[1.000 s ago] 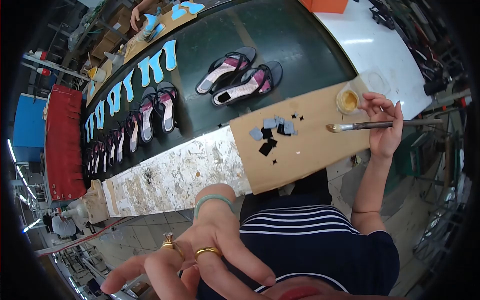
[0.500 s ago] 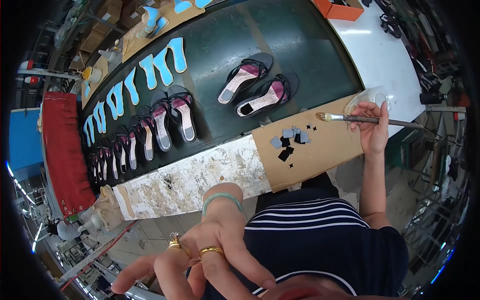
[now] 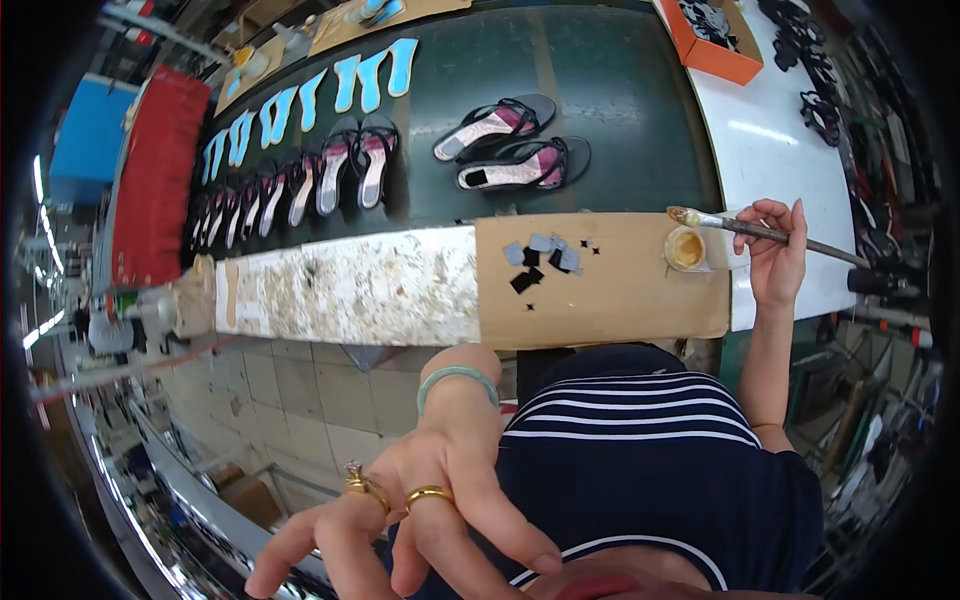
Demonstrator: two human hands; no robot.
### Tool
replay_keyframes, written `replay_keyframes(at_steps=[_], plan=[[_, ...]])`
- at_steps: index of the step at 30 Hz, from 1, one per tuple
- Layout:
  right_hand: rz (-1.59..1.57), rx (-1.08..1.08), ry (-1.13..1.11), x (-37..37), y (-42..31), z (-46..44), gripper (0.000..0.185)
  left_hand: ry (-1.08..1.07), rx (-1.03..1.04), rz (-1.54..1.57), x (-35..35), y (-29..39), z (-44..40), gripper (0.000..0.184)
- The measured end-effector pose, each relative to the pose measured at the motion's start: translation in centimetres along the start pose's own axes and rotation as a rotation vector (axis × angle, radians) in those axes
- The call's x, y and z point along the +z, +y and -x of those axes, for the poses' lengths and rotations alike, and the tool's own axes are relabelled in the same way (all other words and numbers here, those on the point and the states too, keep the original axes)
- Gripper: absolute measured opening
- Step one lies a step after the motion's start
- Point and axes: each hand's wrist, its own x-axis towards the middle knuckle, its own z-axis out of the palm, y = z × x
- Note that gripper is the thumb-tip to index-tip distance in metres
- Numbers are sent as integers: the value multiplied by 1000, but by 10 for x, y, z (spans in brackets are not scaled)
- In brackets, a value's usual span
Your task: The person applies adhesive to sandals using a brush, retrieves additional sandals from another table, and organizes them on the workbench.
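My right hand point(image 3: 772, 250) grips a paintbrush point(image 3: 760, 231) by its handle, its bristles pointing left above the cardboard. Just below the bristles stands a small clear jar point(image 3: 685, 248) with a yellowish substance. My left hand point(image 3: 420, 490), wearing two rings and a green bangle, is raised close to the camera with its fingers apart and nothing in it. Black and grey square pieces point(image 3: 541, 243) and small black star-shaped bits lie on the cardboard sheet point(image 3: 620, 300). Beyond them, two black strappy sandals point(image 3: 515, 178) rest on the green surface.
More sandals stand in a row point(image 3: 338, 165) at left, with blue sole-shaped pieces point(image 3: 370, 83) behind them. A stained white board point(image 3: 350, 290) adjoins the cardboard. An orange box point(image 3: 730, 63) with dark and grey items sits on the white table point(image 3: 762, 150) at back right.
The camera view has turned and shifted, so the bench appears higher and straighter. The jar, earlier mostly behind the right hand, now shows its contents. Both hands keep nearly the same pose.
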Motion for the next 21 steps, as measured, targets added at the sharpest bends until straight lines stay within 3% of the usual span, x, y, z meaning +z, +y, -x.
replay_keyframes(at_steps=[2,3,5,9,11,12,14,15,17,19,21], plan=[[-17,23,-92,-26,-6,-4,51,64,204,-216,47,-35,14,61],[-27,46,-146,-38,-9,-5,50,62,206,-239,64,-42,16,61],[-27,95,-191,-58,-17,-3,50,74,-23,-215,99,-47,19,61],[-55,184,-344,-80,-25,-5,49,20,81,-306,154,-72,19,60],[-70,251,-382,-80,-26,-6,49,162,-149,-363,185,-71,12,58],[-89,241,-437,-79,-27,-6,47,166,-148,-380,189,-80,12,58],[-86,246,-451,-80,-24,-6,44,52,99,-553,186,-104,15,59],[-80,241,-451,-82,-21,-8,41,50,101,-555,187,-105,18,59],[-44,216,-443,-86,-14,-8,27,223,60,-847,185,-105,27,70],[-78,251,-437,-89,-2,-9,22,499,33,-967,162,-111,45,65],[-90,256,-419,-88,6,-8,20,857,-159,-1148,124,-95,77,59]])
